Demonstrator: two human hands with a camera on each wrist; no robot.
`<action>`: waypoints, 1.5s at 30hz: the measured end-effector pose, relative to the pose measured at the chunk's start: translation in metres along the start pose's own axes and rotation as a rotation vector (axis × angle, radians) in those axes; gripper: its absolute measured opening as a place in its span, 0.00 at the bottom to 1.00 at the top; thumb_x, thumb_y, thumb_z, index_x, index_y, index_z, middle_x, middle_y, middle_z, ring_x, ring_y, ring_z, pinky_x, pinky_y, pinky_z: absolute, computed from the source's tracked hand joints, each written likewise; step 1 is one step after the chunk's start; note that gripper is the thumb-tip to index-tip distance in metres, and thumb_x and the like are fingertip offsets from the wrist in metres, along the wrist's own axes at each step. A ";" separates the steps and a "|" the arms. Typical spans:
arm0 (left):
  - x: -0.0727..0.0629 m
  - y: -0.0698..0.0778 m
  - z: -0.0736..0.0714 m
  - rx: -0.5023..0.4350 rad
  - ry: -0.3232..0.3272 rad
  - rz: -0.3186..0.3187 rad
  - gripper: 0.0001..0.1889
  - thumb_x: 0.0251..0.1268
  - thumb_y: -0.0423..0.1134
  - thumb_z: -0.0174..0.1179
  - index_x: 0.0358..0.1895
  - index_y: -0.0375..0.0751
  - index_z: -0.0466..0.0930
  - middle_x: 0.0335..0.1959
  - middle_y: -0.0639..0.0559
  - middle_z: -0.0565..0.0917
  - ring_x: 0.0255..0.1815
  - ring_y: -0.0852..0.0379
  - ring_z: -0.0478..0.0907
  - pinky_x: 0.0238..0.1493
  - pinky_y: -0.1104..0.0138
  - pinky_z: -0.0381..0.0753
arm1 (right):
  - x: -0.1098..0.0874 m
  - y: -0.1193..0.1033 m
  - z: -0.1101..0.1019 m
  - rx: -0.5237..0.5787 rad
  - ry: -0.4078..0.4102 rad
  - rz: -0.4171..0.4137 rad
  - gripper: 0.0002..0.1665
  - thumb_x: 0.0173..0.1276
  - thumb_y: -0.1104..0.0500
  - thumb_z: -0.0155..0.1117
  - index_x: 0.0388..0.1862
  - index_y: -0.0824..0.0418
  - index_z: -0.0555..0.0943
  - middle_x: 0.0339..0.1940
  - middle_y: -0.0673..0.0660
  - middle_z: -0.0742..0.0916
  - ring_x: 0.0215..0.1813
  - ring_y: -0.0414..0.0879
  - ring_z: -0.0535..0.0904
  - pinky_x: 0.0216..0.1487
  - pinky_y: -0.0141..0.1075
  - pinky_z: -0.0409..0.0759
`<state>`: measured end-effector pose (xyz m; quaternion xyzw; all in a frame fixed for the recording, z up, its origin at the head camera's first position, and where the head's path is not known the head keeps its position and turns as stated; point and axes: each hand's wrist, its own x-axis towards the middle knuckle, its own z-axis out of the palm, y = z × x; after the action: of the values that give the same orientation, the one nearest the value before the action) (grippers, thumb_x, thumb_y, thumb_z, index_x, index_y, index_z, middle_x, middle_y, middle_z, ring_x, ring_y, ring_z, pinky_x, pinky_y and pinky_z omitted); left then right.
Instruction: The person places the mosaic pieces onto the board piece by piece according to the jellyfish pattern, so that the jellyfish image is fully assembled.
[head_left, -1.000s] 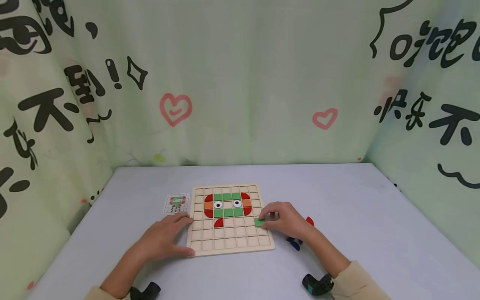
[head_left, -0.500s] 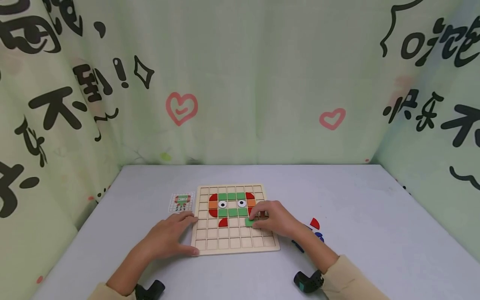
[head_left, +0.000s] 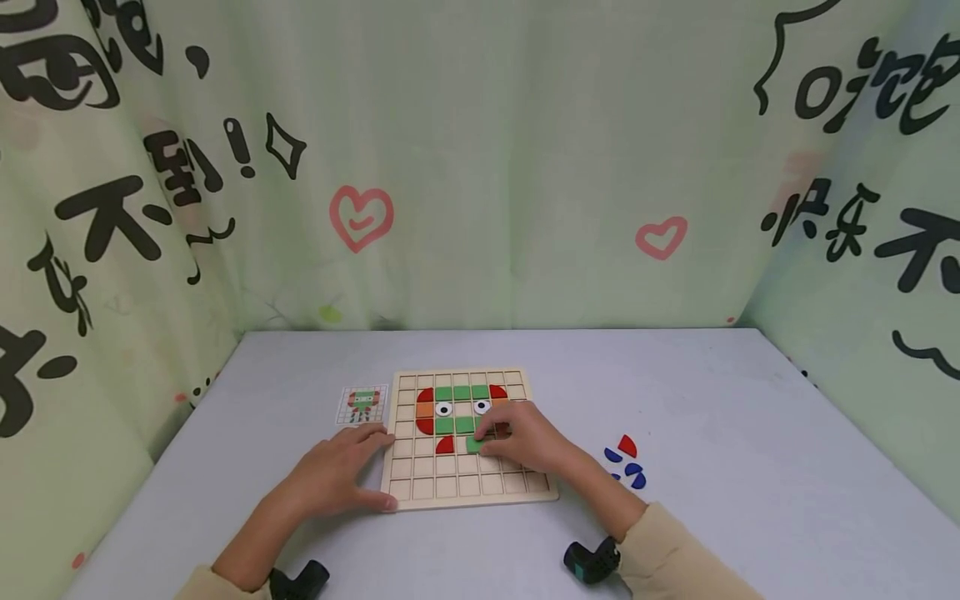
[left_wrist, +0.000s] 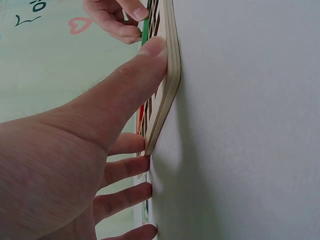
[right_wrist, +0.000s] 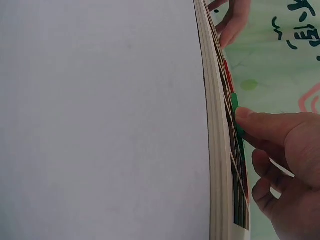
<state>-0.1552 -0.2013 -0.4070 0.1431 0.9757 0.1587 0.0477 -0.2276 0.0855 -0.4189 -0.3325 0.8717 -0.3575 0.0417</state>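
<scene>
My right hand (head_left: 528, 437) pinches a green square tile (head_left: 472, 446) between thumb and fingers, low over the wooden grid board (head_left: 450, 485). A red quarter-round tile (head_left: 445, 445) lies in the same row, to the left of it. Above them, green, orange and red tiles with two round eye pieces (head_left: 444, 409) form a face. My left hand (head_left: 337, 471) rests at the board's left side with fingers spread. In the left wrist view, its thumb (left_wrist: 152, 47) lies on the board's rim. The right hand covers part of the face's right side.
A small picture card (head_left: 362, 406) with a gridded figure lies left of the board. To the right are a red quarter-round tile (head_left: 627, 447) and several blue pieces (head_left: 634, 469), partly behind the right forearm. A printed curtain (head_left: 450, 167) surrounds the white table (head_left: 675, 375).
My right hand has carried the green tile leftward across the board, towards the red quarter-round tile. More of the loose blue pieces now show. The left hand keeps its place at the board.
</scene>
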 end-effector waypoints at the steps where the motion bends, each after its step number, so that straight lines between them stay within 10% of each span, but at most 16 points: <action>1: 0.000 0.000 0.000 -0.002 -0.002 -0.002 0.45 0.38 0.63 0.74 0.64 0.49 0.73 0.68 0.49 0.71 0.69 0.45 0.67 0.61 0.44 0.70 | 0.001 -0.001 0.001 0.000 0.003 0.001 0.06 0.56 0.62 0.74 0.32 0.54 0.87 0.34 0.47 0.88 0.34 0.40 0.74 0.36 0.28 0.74; 10: 0.000 0.001 -0.002 -0.007 -0.006 -0.007 0.45 0.37 0.63 0.75 0.64 0.48 0.73 0.68 0.49 0.71 0.68 0.45 0.68 0.61 0.44 0.71 | 0.013 -0.012 0.006 -0.024 -0.006 0.026 0.04 0.56 0.63 0.74 0.30 0.54 0.88 0.37 0.46 0.87 0.48 0.42 0.81 0.48 0.33 0.79; 24: 0.000 0.002 0.000 -0.012 -0.006 -0.003 0.45 0.37 0.63 0.75 0.63 0.48 0.74 0.68 0.49 0.71 0.68 0.45 0.68 0.61 0.43 0.71 | 0.001 -0.002 -0.003 -0.014 0.007 0.064 0.05 0.58 0.60 0.73 0.34 0.50 0.88 0.36 0.43 0.86 0.37 0.42 0.75 0.37 0.29 0.74; 45: -0.002 -0.001 0.001 0.003 -0.006 0.022 0.45 0.37 0.65 0.74 0.63 0.49 0.73 0.67 0.49 0.71 0.67 0.45 0.69 0.59 0.44 0.72 | -0.071 0.027 -0.050 -0.090 0.145 0.234 0.06 0.60 0.61 0.71 0.36 0.52 0.86 0.40 0.46 0.86 0.39 0.42 0.74 0.34 0.29 0.73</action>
<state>-0.1536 -0.2025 -0.4080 0.1543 0.9742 0.1573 0.0487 -0.2034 0.1730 -0.4110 -0.2037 0.9203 -0.3338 0.0051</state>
